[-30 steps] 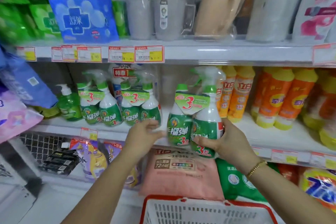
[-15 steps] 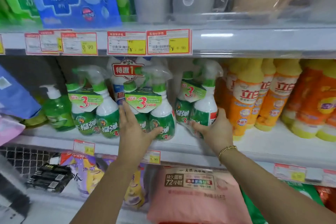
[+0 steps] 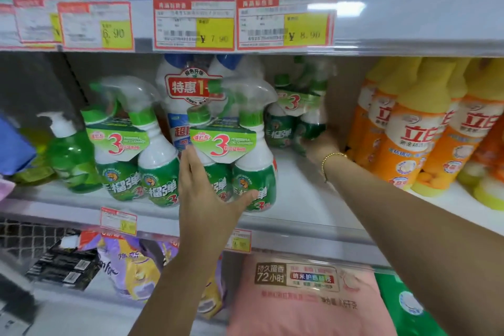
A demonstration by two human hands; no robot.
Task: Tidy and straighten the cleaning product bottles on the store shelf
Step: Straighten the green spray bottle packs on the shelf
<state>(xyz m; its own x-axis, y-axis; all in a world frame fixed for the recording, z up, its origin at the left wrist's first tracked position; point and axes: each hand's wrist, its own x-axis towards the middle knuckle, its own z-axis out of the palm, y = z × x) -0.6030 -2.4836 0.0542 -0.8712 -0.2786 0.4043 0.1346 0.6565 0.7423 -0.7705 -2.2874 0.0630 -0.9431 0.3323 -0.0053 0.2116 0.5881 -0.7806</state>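
Though blurred, rear spray twin-pack (image 3: 296,123) apparently between fingers of right hand (image 3: 323,144).

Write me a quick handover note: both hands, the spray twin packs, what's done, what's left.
Left hand: open, fingers flat against the front twin pack.
Right hand: deep in the shelf, at the base of the rear twin pack; grip too blurred to call.
Done: rear twin pack sits at the back, left of the orange bottles.
Left: probably let go of it, then square the front twin pack with the left-side twin pack.
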